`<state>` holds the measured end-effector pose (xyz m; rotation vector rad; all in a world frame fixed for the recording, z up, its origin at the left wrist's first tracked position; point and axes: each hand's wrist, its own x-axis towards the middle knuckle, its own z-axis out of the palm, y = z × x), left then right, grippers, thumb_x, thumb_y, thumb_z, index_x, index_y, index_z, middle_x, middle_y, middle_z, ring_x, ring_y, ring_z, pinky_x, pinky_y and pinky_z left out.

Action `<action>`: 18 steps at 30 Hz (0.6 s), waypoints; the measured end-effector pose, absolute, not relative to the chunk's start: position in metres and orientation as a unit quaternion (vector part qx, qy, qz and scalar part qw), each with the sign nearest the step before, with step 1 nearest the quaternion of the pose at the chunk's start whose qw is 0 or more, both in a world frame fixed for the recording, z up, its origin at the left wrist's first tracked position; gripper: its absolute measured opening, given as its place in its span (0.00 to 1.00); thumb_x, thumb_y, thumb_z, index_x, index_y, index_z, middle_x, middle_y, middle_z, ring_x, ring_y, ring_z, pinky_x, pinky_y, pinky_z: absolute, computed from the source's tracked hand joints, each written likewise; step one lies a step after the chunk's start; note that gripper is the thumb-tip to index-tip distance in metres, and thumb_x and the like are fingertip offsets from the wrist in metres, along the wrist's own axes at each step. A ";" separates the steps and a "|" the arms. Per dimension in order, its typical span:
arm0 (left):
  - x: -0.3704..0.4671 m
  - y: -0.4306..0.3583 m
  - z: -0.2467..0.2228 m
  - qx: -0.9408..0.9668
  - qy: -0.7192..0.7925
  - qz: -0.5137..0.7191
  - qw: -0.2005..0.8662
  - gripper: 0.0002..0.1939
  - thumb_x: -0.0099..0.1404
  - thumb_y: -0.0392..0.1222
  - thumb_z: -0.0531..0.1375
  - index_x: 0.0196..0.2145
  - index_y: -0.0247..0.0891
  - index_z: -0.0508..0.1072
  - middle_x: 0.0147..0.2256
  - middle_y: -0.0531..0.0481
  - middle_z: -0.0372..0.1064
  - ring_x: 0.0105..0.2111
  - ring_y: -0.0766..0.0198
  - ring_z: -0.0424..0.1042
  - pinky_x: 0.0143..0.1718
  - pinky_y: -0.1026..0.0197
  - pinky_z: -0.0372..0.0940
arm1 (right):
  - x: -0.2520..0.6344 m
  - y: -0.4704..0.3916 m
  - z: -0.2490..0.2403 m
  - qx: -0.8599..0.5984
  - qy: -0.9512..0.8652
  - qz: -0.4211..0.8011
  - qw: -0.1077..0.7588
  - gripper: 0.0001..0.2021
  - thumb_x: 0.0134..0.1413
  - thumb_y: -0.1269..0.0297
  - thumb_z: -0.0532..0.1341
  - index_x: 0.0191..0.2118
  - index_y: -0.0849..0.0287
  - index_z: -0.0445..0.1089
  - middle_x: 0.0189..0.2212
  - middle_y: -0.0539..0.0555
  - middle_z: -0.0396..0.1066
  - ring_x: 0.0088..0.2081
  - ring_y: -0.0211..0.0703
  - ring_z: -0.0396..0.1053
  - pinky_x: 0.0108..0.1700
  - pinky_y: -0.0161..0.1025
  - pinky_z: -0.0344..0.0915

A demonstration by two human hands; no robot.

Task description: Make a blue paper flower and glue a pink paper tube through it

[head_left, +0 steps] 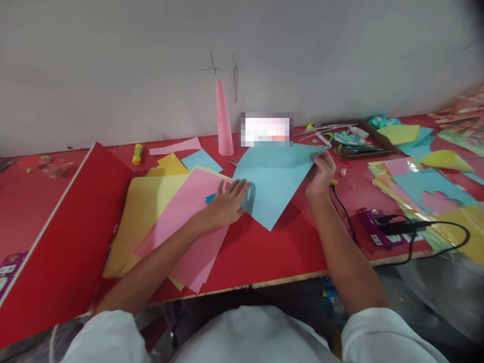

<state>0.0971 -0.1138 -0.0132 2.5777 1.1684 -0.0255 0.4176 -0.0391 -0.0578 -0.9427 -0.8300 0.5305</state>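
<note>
- Left hand [229,202]: open, palm down, fingers spread at the left edge of the blue sheet, with the pink sheets [189,242] beneath.
- Right hand [320,176]: closed, gripping the right corner of the blue sheet between thumb and fingers.
- Blue sheet [270,191]: between the two hands over the bench [272,257], one corner pointing toward the person, right part raised.
- Pink sheets: fanned aslant, overlapping the yellow sheets [141,206] on their left.
- Blue scrap [210,198]: on the pink sheets, just beside the left hand.
- Red board [75,232]: tilted, left of the yellow sheets.
- Pink cone [224,121]: upright near the wall [151,65], behind the pink sheets.
- Glue stick [137,154]: behind the yellow sheets, left of the pink strip [176,146].
- Tray [385,146]: right of the blue sheet, holding small craft items.
- Purple box [372,227]: right of the right forearm, black cables about it.
</note>
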 end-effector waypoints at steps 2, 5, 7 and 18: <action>0.095 -0.114 -0.011 0.900 0.410 -0.014 0.150 0.45 0.71 0.37 0.53 0.80 0.37 0.40 0.81 0.34 0.38 0.81 0.40 0.40 0.78 0.25 0.35 | 0.418 -0.040 -0.056 -0.407 -0.368 0.262 0.794 0.17 0.51 0.54 0.69 0.29 0.52 0.58 0.27 0.45 0.56 0.29 0.40 0.62 0.37 0.41 0.66; 0.092 -0.115 -0.001 0.899 0.409 -0.025 0.153 0.45 0.70 0.36 0.51 0.80 0.35 0.37 0.81 0.33 0.37 0.81 0.40 0.38 0.77 0.23 0.34 | 0.418 -0.044 -0.047 -0.388 -0.370 0.264 0.802 0.17 0.50 0.55 0.69 0.29 0.51 0.59 0.27 0.46 0.57 0.30 0.42 0.64 0.37 0.42 0.67; 0.091 -0.114 0.006 0.897 0.410 -0.039 0.162 0.45 0.71 0.37 0.50 0.80 0.33 0.36 0.81 0.32 0.34 0.82 0.41 0.36 0.78 0.23 0.34 | 0.421 -0.048 -0.041 -0.384 -0.366 0.252 0.809 0.15 0.52 0.55 0.68 0.30 0.52 0.60 0.28 0.47 0.59 0.31 0.43 0.66 0.39 0.44 0.69; 0.056 -0.088 0.015 0.865 0.488 -0.100 0.063 0.41 0.69 0.34 0.50 0.78 0.29 0.48 0.79 0.27 0.42 0.81 0.37 0.41 0.74 0.18 0.38 | 0.418 -0.051 -0.037 -0.342 -0.360 0.350 0.794 0.12 0.53 0.57 0.69 0.33 0.52 0.64 0.33 0.48 0.67 0.35 0.44 0.69 0.42 0.44 0.69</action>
